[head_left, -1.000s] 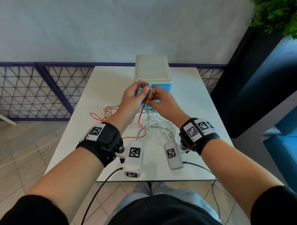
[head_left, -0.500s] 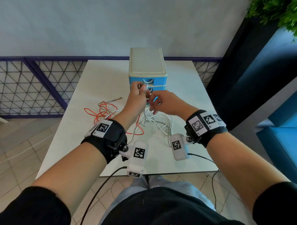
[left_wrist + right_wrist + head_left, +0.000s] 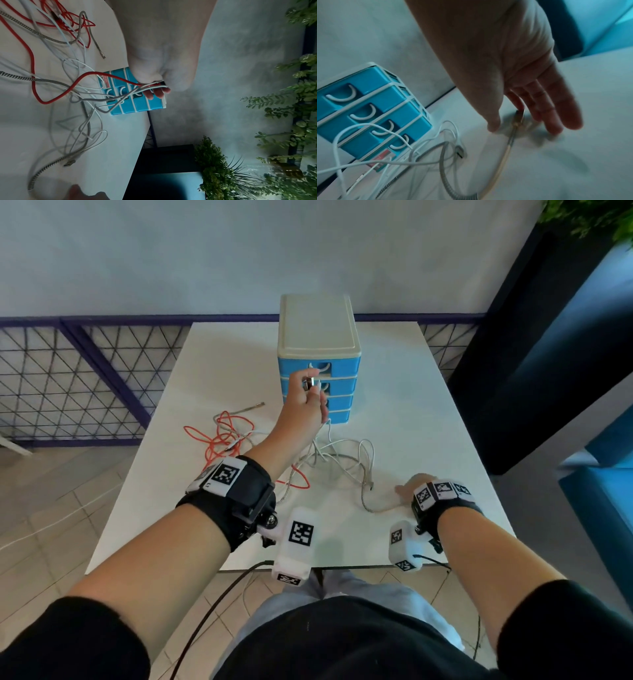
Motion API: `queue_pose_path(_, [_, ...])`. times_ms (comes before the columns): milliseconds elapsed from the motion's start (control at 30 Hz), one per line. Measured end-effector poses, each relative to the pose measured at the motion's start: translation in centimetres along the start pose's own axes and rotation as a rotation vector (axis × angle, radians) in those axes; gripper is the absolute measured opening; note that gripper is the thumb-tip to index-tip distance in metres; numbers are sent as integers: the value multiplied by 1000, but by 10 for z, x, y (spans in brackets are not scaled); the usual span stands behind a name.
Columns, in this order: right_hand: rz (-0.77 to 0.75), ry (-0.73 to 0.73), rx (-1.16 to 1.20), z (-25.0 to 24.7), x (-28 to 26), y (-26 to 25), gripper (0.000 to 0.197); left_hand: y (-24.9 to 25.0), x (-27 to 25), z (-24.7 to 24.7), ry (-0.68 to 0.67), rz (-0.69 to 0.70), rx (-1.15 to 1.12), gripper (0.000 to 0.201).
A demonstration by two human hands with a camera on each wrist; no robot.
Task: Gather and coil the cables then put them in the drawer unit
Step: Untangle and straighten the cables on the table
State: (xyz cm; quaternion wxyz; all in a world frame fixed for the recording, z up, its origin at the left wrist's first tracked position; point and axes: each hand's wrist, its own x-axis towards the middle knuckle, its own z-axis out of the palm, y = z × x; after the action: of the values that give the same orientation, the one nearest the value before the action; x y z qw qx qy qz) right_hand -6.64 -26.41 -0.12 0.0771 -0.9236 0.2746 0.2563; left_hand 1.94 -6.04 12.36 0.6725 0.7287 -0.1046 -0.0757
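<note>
A blue drawer unit (image 3: 342, 364) with a cream top stands at the table's back, all drawers closed. My left hand (image 3: 306, 398) is raised in front of it and pinches a bundle of cable ends (image 3: 150, 85), red, white and braided. These cables hang down to a loose tangle: the red cable (image 3: 219, 440) at left, the white cables (image 3: 342, 453) in the middle. My right hand (image 3: 522, 108) is low at the table's right front, fingers straight, over the plug (image 3: 518, 117) of a braided cable (image 3: 366, 501), thumb and index finger either side of it.
The white table (image 3: 428, 412) has its front edge close to my body. A wire fence (image 3: 85, 378) runs along the left and back. A dark planter with green plants (image 3: 291, 94) and a blue seat (image 3: 606, 491) stand to the right.
My right hand has left the bundle and dropped to the right front of the table, onto the braided cable's plug. The left hand keeps holding the cable ends up.
</note>
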Motion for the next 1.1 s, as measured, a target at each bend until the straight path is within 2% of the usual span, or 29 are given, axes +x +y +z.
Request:
queue_pose_path(33, [14, -24, 33, 5, 1, -3, 41, -1, 0, 0, -3, -3, -3, 26])
queue_pose_path(167, [111, 27, 190, 8, 11, -21, 33, -4, 0, -1, -30, -28, 0, 28])
queue_pose_path(200, [95, 52, 247, 6, 12, -24, 34, -5, 0, -1, -32, -27, 6, 28])
queue_pose_path(367, [-132, 207, 801, -26, 17, -44, 35, -3, 3, -2, -55, -5, 84, 29])
queue_pose_path(467, [-324, 201, 1114, -67, -8, -62, 12, -1, 4, -5, -61, 0, 84, 29])
queue_pose_path(633, [-611, 236, 1194, -117, -54, -93, 21, 9, 6, -12, -113, 3, -39, 17])
queue_pose_path(800, [-642, 161, 1369, -129, -74, -117, 17, 19, 8, -26, -124, 58, -105, 15])
queue_pose_path(933, [-653, 151, 1331, -127, -79, -125, 24, 23, 9, -37, -139, 69, -74, 15])
queue_pose_path(1100, [-762, -17, 1417, -129, -91, -129, 34, 24, 9, -41, -123, 60, -124, 15])
